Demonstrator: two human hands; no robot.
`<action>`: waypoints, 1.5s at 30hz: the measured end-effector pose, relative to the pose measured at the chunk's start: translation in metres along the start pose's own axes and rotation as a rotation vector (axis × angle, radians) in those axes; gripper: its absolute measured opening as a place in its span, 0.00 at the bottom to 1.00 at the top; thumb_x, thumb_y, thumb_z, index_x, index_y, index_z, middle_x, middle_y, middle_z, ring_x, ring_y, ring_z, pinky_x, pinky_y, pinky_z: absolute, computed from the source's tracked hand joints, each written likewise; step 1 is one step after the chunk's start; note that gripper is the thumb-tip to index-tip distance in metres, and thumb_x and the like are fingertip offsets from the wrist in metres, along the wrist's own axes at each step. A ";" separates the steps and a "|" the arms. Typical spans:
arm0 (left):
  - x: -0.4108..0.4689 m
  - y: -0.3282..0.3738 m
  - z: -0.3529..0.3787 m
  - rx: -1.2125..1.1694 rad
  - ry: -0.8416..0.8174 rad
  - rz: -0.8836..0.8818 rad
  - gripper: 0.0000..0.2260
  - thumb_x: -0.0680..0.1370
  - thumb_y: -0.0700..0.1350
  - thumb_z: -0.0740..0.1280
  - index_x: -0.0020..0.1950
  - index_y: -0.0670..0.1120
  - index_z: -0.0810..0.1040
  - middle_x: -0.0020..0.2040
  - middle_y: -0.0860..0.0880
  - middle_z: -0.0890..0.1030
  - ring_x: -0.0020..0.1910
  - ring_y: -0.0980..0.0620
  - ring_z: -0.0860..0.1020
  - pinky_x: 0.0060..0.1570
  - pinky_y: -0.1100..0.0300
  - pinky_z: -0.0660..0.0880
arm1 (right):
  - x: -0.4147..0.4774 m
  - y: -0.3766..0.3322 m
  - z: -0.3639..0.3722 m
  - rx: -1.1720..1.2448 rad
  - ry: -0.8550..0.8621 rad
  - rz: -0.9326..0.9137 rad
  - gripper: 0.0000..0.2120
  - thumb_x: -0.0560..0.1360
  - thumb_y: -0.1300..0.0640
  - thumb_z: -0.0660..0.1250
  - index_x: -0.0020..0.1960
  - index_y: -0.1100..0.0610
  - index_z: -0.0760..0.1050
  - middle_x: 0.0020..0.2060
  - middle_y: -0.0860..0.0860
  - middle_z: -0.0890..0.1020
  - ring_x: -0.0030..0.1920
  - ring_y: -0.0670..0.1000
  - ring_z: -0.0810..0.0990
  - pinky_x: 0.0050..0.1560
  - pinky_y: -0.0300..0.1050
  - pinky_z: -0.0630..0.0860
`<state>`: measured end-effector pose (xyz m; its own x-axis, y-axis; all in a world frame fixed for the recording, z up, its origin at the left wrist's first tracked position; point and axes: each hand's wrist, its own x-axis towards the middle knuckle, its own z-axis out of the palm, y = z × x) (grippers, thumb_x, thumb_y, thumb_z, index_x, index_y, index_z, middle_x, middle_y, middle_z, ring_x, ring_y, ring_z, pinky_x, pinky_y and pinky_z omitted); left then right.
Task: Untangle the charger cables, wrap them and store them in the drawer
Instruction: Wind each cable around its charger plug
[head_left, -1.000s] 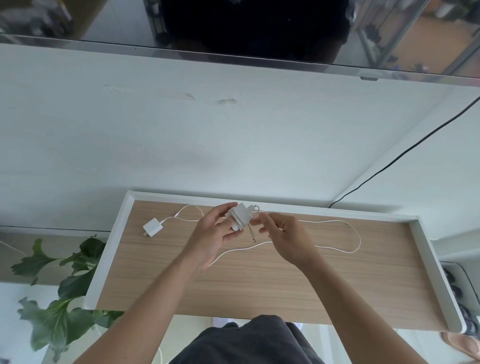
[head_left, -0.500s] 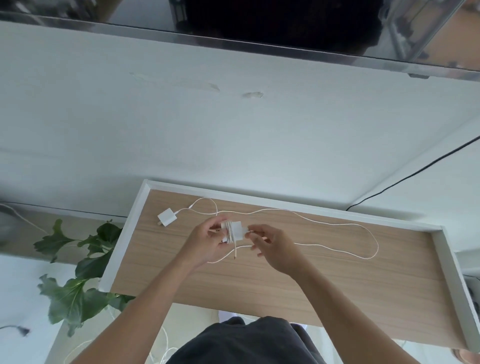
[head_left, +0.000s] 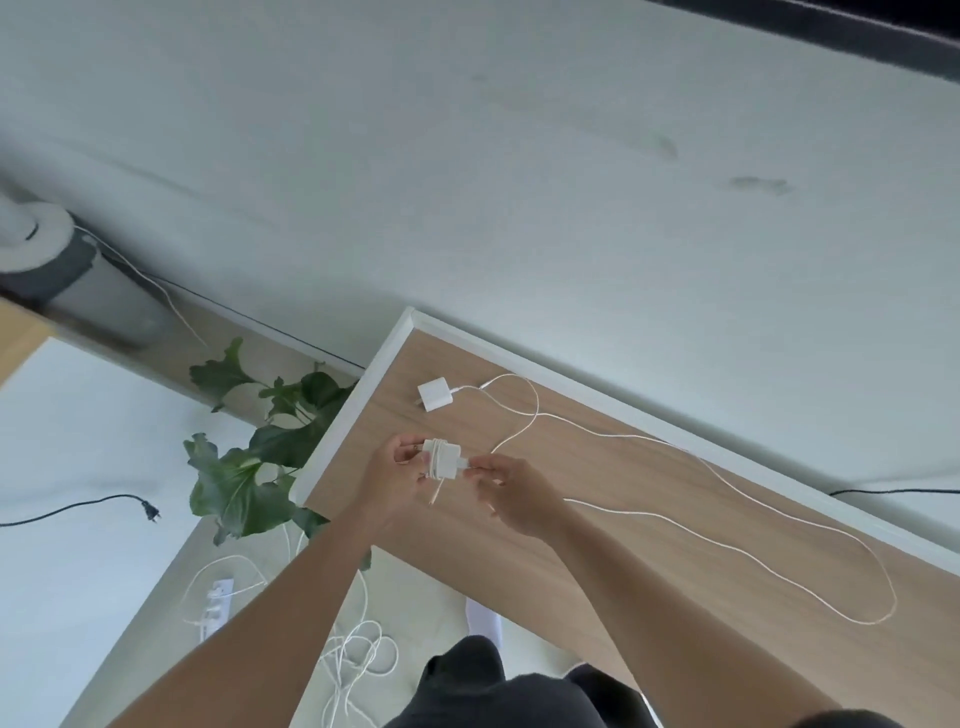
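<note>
Between both hands I hold a white charger block with its cable wound around it; a short cable end dangles below. My left hand pinches its left side and my right hand pinches its right side. They hover over the near-left corner of the open wooden drawer. Inside the drawer lies a second white charger plug, and its long loose white cable loops away to the right.
The drawer's white rim runs along the left. Past that rim stands a green leafy plant. On the floor lie a white power strip, tangled white cables and a black plug.
The view has swung left and tilted, revealing the floor, plant and power strip. My hands with the wrapped charger have shifted toward the drawer's near-left corner.
</note>
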<state>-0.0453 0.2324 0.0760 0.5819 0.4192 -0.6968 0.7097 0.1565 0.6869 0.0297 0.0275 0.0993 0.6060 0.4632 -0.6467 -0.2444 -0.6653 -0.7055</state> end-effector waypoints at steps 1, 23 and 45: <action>0.006 -0.003 -0.003 0.007 0.009 -0.018 0.12 0.83 0.37 0.73 0.63 0.49 0.82 0.61 0.46 0.88 0.59 0.46 0.88 0.65 0.41 0.84 | 0.009 -0.001 0.005 -0.019 -0.017 0.005 0.13 0.82 0.47 0.68 0.65 0.40 0.84 0.45 0.36 0.86 0.45 0.42 0.82 0.64 0.55 0.84; 0.089 0.018 -0.003 0.450 0.207 0.241 0.12 0.85 0.40 0.68 0.69 0.44 0.78 0.63 0.47 0.79 0.57 0.49 0.79 0.52 0.57 0.75 | 0.105 -0.024 -0.020 -0.262 0.217 -0.055 0.17 0.84 0.56 0.67 0.71 0.54 0.71 0.69 0.49 0.77 0.63 0.51 0.78 0.59 0.46 0.70; 0.013 0.073 0.047 0.099 -0.134 0.266 0.24 0.73 0.46 0.85 0.61 0.51 0.75 0.58 0.54 0.87 0.52 0.54 0.86 0.49 0.53 0.80 | 0.013 -0.018 -0.080 -0.220 0.362 -0.255 0.08 0.86 0.51 0.65 0.58 0.43 0.82 0.47 0.29 0.87 0.59 0.49 0.83 0.61 0.47 0.78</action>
<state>0.0333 0.2070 0.1074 0.7947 0.3113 -0.5211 0.5572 -0.0333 0.8297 0.1023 -0.0013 0.1267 0.8593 0.4204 -0.2913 0.0884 -0.6831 -0.7249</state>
